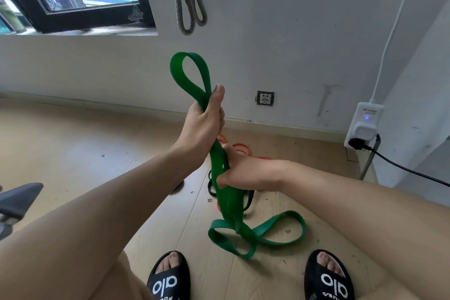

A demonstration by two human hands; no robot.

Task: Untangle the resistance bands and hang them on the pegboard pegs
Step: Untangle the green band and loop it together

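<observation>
A green resistance band [220, 161] is held up in front of a white wall [292, 31] by 2 bare hands. The left hand [204, 119] is closed around the band just below its upper loop, thumb raised along the strap; the right hand [239, 173] is clamped lower down, where several strands are bunched together. Below the right hand the band falls in twisted loops onto the wooden floor [73, 141], between 2 black sandals [168, 277]. An orange band [239, 148] and a black band [211, 187] lie on the floor behind the hands, partly hidden. A grey band [188, 0] is seen hanging already on the wall above; its peg is out of view. The step would be done well if the upper loop were kept pinched while the lower strands were slid through the right hand and the twist near the floor shaken out. No container is visible.
</observation>
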